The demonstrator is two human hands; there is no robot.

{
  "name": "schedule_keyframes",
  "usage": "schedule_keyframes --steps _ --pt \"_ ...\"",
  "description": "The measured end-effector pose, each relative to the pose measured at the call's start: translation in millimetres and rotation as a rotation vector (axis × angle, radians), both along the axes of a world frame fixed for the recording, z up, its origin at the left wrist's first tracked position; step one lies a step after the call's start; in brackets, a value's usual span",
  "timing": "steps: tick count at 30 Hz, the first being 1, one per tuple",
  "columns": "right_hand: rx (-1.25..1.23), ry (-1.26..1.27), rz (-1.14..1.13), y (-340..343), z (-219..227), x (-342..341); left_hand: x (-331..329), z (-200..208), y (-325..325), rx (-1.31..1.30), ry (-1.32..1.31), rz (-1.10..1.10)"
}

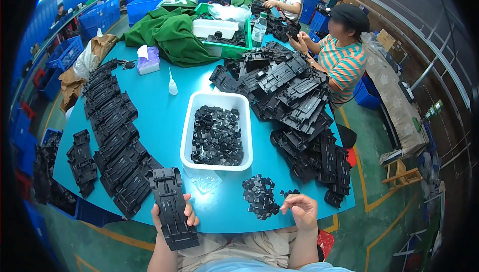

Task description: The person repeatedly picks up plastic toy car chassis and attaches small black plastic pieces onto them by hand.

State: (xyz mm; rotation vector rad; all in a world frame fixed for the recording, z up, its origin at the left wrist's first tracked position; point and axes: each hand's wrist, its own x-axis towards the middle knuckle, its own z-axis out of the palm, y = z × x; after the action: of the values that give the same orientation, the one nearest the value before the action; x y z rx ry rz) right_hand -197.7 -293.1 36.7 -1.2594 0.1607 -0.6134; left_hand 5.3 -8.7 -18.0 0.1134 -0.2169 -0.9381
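Observation:
My left hand point(190, 211) grips a long black plastic chassis plate point(173, 207) upright at the table's near edge, its moulded ribs and recesses showing. My right hand point(302, 210) is raised at the near edge with fingers bent and the fingertips drawn together; whatever they hold is too small to make out. Just left of it lies a loose pile of small flat black pieces point(260, 196). A few more small black pieces point(289, 192) lie close to its fingertips. Beyond, a white plastic tub point(187, 144) holds many similar small pieces.
Rows of black chassis plates point(117, 132) line the table's left side; a tall heap of them point(292, 87) fills the right. A clear plastic bag point(203, 179), a squeeze bottle point(172, 83), a tissue pack point(148, 61) and green cloth point(167, 35) also lie there. A co-worker point(342, 55) sits far right.

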Motion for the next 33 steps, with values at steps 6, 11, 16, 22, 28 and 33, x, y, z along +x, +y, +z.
schedule_keyframes --steps 6,11,16,22,28,33 --pt "0.002 0.016 -0.008 -0.8 -2.7 -1.1 -1.7 1.0 3.0 0.053 -0.025 -0.003" --pt "-0.008 0.003 -0.004 -1.9 0.2 0.7 -0.9 0.5 2.6 0.051 -0.024 -0.006" --pt "-0.014 -0.006 0.001 -1.3 0.3 1.1 2.5 -1.2 -0.5 -0.021 0.017 -0.019" --pt "-0.013 -0.010 0.006 1.7 3.4 -1.0 3.2 -0.9 1.1 0.009 -0.012 -0.020" --pt "0.004 0.012 -0.002 -2.8 -3.9 -0.8 -0.3 0.7 3.2 0.058 0.005 -0.030" --pt "-0.027 0.007 0.003 -5.5 -1.0 11.4 -1.8 3.8 1.6 0.083 -0.035 0.005"
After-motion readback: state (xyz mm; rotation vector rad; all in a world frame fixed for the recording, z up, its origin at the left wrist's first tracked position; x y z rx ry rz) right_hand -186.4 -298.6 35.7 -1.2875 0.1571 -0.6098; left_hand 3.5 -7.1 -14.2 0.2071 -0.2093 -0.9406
